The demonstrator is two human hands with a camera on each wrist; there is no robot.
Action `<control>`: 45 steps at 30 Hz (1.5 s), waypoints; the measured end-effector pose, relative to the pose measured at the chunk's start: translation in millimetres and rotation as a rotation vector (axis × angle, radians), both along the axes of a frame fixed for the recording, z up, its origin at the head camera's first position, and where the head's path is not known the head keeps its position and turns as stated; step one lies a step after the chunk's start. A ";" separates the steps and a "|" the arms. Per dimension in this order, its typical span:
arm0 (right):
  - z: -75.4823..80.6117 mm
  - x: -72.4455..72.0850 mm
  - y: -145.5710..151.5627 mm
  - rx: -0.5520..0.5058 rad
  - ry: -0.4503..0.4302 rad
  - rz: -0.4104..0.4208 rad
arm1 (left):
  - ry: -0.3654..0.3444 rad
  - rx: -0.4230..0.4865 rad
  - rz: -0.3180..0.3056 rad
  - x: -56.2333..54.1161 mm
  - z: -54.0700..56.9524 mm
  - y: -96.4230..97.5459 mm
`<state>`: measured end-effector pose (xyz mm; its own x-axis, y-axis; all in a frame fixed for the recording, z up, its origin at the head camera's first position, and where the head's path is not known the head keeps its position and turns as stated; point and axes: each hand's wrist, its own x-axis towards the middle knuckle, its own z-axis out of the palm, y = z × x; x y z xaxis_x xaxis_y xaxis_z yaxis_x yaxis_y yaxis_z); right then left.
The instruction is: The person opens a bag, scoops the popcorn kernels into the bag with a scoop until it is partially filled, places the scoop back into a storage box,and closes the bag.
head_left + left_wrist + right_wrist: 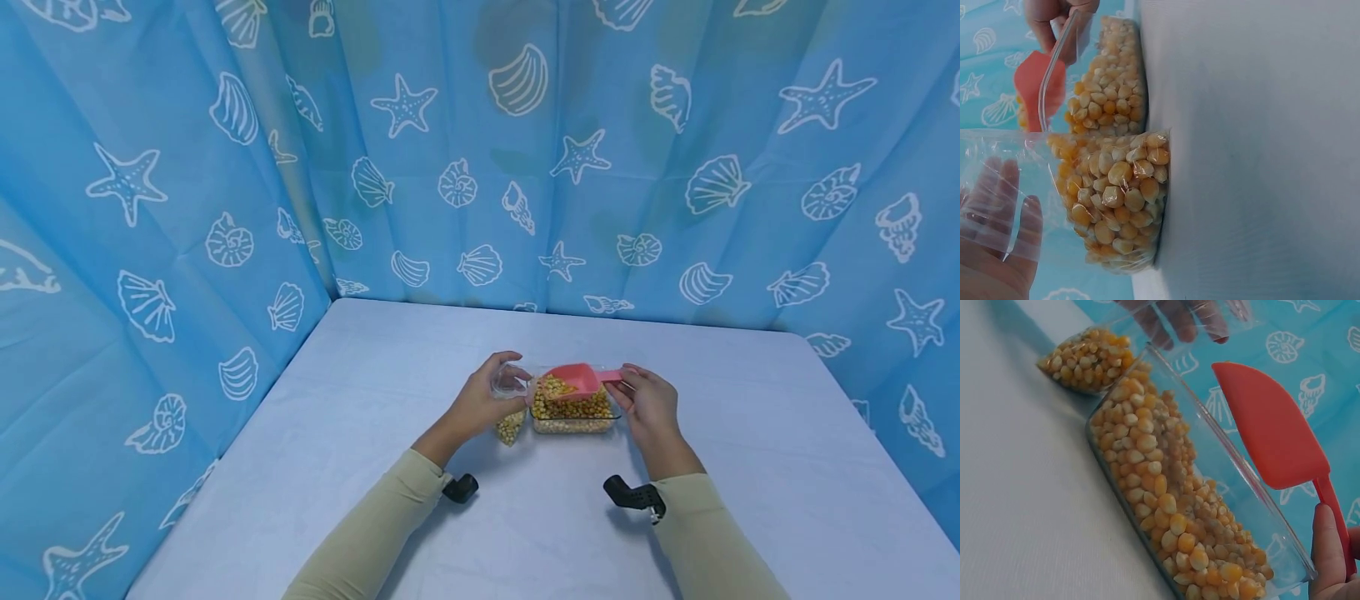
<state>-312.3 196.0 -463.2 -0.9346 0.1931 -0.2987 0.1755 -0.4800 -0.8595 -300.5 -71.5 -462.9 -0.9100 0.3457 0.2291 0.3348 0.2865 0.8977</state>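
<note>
My left hand [483,398] holds the upper part of a clear plastic bag [1116,206], spreading its mouth. Corn kernels fill the lower part of the bag, which hangs by the tabletop. My right hand [651,404] grips a red scoop [1272,425] by its handle. Kernels lie in the scoop's front [557,386], level with the bag's mouth. Below the scoop stands a clear rectangular container [576,419] with many corn kernels [1147,444] in it. The bag is just left of the container.
A white cloth covers the table [360,417] under everything. Blue curtains [450,225] with white shell and starfish prints hang behind and to the left. Black wrist-worn devices [633,493] sit by the cuffs of both sleeves.
</note>
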 end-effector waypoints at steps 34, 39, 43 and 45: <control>45.0 5.8 -20.0 -0.049 0.155 -0.040 | -0.003 -0.049 -0.042 2.1 -1.9 4.8; 46.2 4.5 -23.7 -0.013 0.168 -0.046 | -0.045 -0.089 -0.015 2.9 -2.2 6.2; 47.7 4.7 -25.2 0.010 0.174 -0.045 | -0.050 -0.103 -0.003 3.7 -1.3 7.0; 49.2 5.3 -25.8 0.025 0.180 -0.044 | -0.047 -0.108 -0.002 3.9 -1.4 7.1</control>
